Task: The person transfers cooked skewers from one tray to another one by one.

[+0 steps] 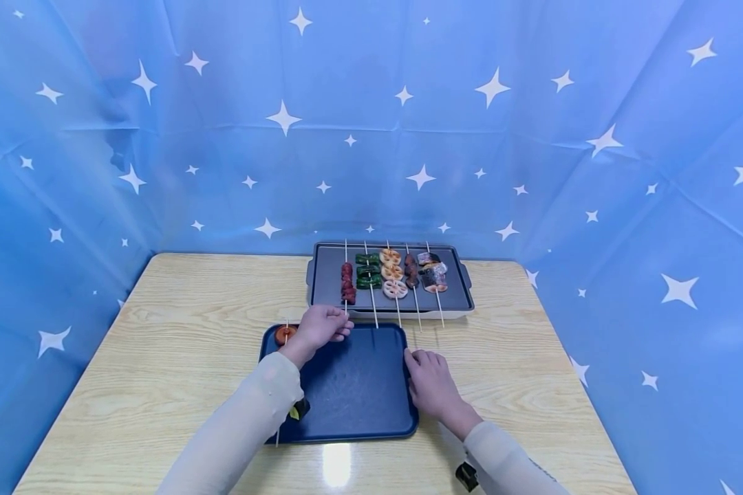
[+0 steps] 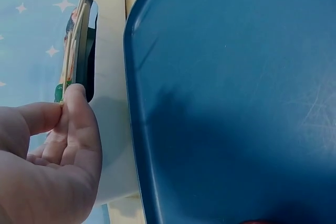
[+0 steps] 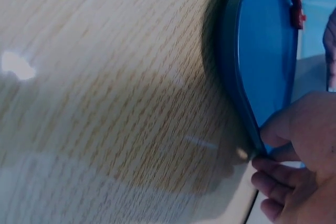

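Observation:
My left hand (image 1: 323, 326) pinches the bare stick end of a dark-red meat skewer (image 1: 347, 282), the leftmost on the grill plate (image 1: 322, 275). In the left wrist view, thumb and forefinger meet on the stick. To its right lie skewers of green pepper (image 1: 368, 270), lotus root slices (image 1: 393, 272), brown meat (image 1: 411, 271) and fish chunks (image 1: 433, 276). My right hand (image 1: 432, 385) grips the right rim of the blue tray (image 1: 359, 385), thumb over the edge. On the tray's left side, an orange-red round skewer piece (image 1: 285, 335) shows; my left forearm hides part of that side.
The wooden table (image 1: 179, 323) holds the grill plate at its back edge, with the tray just in front. A blue star-patterned curtain (image 1: 371, 172) stands behind and at both sides. Stick ends jut over the grill plate's front edge.

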Demonstrator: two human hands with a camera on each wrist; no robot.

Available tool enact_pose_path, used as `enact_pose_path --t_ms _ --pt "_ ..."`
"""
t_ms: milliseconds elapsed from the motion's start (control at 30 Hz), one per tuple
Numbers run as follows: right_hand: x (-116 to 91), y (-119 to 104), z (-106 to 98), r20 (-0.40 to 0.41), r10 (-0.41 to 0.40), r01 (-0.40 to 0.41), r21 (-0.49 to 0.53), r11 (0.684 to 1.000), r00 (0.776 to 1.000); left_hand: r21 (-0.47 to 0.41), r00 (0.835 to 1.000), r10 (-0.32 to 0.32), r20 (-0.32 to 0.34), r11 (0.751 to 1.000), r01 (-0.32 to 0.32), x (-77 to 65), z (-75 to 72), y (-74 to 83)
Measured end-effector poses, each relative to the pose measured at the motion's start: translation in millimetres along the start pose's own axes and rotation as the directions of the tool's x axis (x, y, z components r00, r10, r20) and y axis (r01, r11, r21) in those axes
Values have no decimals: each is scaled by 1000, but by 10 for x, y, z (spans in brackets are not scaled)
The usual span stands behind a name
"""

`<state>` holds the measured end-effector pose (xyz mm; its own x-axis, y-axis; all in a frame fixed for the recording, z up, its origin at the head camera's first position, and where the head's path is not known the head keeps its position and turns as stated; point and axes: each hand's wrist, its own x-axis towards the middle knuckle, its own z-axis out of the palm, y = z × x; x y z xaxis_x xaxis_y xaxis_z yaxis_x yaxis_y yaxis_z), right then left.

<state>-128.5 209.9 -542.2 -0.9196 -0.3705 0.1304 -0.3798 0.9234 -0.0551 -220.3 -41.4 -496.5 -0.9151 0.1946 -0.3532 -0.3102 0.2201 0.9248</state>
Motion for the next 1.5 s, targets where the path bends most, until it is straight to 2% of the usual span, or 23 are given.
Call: enact_pose_path --t_ms 200,233,467,633,1200,1367,1500 --pt "-3 -4 -16 26 13 -13 13 1000 1000 -31 1000 -16 10 999 16 -45 -24 20" --pt "-3 -4 -19 30 14 -15 16 1000 999 -34 1000 -22 17 999 22 -89 -32 63" --pt "-24 -22 -28 27 11 -12 36 999 1000 -69 999 -33 35 997 36 -119 -64 20" --pt "-26 -33 -51 32 16 -17 42 999 999 -107 998 -31 49 994 36 -196 -90 65" --pt "6 5 -14 8 2 -2 45 999 1000 -105 1000 -9 27 994 12 -430 -222 160" --pt "7 11 -16 4 0 0 40 999 1000 -102 999 -1 47 995 6 -527 -253 145" --pt "8 9 -13 -3 2 -2 42 999 1000 -66 997 12 76 998 -7 -607 -302 108"
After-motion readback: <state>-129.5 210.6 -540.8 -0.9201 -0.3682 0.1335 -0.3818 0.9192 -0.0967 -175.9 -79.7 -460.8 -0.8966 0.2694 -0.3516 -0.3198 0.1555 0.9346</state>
